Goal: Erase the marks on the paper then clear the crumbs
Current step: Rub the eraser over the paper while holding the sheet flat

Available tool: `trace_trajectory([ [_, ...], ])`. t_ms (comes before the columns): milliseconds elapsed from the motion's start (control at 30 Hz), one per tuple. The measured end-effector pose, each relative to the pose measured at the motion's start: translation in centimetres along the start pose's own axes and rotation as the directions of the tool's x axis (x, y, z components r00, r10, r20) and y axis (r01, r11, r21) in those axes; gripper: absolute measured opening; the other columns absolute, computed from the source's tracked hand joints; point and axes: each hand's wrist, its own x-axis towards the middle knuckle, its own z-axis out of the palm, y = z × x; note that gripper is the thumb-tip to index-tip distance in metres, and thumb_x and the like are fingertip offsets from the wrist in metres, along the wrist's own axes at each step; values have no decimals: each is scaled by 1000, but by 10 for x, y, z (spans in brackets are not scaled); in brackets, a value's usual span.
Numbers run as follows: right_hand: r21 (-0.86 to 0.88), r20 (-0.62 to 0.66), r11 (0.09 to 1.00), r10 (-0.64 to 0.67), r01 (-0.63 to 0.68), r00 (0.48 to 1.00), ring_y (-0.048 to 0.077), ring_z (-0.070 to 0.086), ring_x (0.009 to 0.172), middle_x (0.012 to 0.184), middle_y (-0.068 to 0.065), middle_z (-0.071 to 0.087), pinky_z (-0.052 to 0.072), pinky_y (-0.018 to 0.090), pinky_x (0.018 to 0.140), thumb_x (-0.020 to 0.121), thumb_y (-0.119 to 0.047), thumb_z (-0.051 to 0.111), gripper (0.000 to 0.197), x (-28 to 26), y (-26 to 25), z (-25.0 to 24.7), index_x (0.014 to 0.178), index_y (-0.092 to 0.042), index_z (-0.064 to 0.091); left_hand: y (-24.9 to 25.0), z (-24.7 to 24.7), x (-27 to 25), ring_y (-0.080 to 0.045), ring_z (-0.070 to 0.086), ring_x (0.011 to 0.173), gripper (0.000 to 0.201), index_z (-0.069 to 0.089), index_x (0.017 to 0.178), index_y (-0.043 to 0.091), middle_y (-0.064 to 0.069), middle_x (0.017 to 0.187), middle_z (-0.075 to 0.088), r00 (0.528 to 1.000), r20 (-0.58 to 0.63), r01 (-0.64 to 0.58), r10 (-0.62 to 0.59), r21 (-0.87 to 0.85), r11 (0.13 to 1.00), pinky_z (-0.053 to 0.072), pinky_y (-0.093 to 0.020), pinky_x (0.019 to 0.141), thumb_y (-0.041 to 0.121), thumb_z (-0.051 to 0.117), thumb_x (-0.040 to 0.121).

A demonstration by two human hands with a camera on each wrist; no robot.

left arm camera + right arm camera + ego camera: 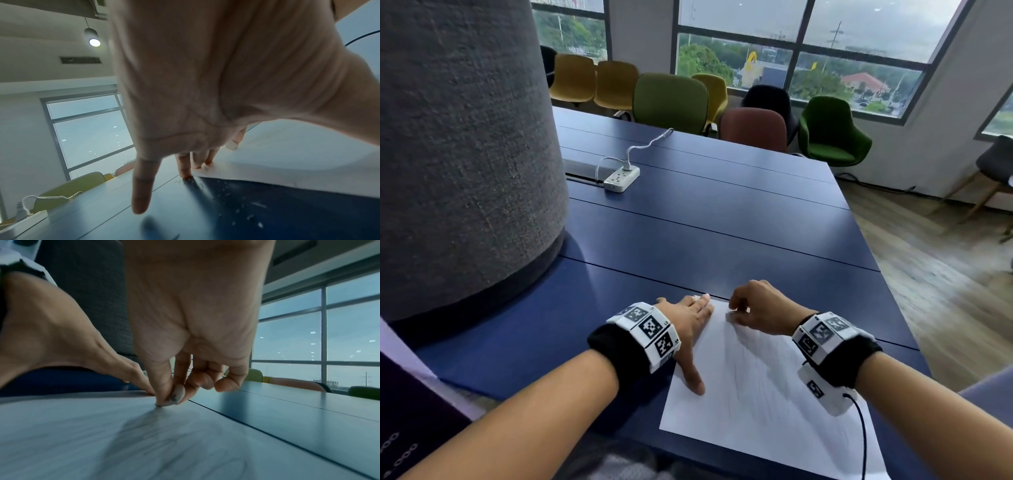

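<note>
Dark blue planks make up the surface [722, 219], and the paper [756, 394] lies at its near edge, long axis running away from the person and angled to their left. At the far corner the right hand [760, 308] pinches a small grey eraser [173, 396] between thumb and fingers, pressing it onto the sheet. Faint pencil marks [750, 373] lie nearer the person than the eraser. The left hand [688, 329] lies flat, fingers straight, pinning the left edge; crumbs [246, 209] dot the surface just beside it.
</note>
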Motion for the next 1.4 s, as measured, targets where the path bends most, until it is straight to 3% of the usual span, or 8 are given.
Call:
trace_trajectory([
  [400,-181,85,979,-76,91,993,26,62,90,92,1,69,52,40,81,85,-27,63,13,2,-7,-1,89,-16,69,1,2,2,-18,-4,152,136,1,158,25,4,166,-12,999,-35,-9,11,40,999,23,-52,118,68,83,58],
  [533,-141,191,981,-105,133,976,21,64,85,89,-3,70,54,39,78,82,-29,67,8,0,-10,-2,87,-23,71,1,3,2,-19,-3,153,137,1,158,25,3,166,-11,1000,-29,-2,3,37,999,20,-56,117,68,83,57],
  [667,-200,50,976,-73,82,996,23,62,91,93,-1,69,51,36,79,84,-30,66,15,8,-6,-2,91,-18,70,1,2,3,-19,-6,152,137,-1,158,24,3,166,-13,1000,-21,2,-1,44,999,19,-58,117,68,83,59],
  [833,-73,205,989,-113,131,972,17,66,77,82,-1,72,56,35,73,80,-27,73,13,3,-11,-4,84,-15,74,0,3,1,-17,-6,152,137,1,158,24,3,166,-12,999,-36,-3,4,21,1000,19,-54,117,67,84,58],
  [967,-104,74,993,-54,61,996,18,66,79,83,-2,72,57,38,75,80,-29,72,12,6,-8,-5,84,-17,73,1,3,1,-15,-10,152,138,-5,158,25,4,165,-17,1000,-23,-3,3,26,1000,16,-55,119,67,83,60],
  [1100,15,258,991,-132,133,957,6,63,65,76,-4,73,55,26,67,78,-23,76,6,-3,-17,-2,78,-18,75,-1,5,2,-14,-13,151,143,-9,158,27,4,164,-20,1000,-17,1,-1,2,1000,12,-53,119,67,84,57],
  [1267,-30,118,996,-75,79,990,15,63,67,71,-4,69,57,33,68,78,-25,75,10,1,-16,-2,75,-16,72,-1,6,3,-14,-14,151,144,-10,157,26,4,164,-21,1000,-15,-1,1,15,1000,11,-54,119,68,84,57],
  [1400,55,313,990,-139,128,939,7,62,63,75,-6,72,57,33,68,76,-24,77,5,-9,-21,1,76,-20,74,-2,7,3,-16,-14,151,145,-11,157,26,3,164,-20,1000,-17,-4,5,17,1000,10,-56,118,69,83,56],
])
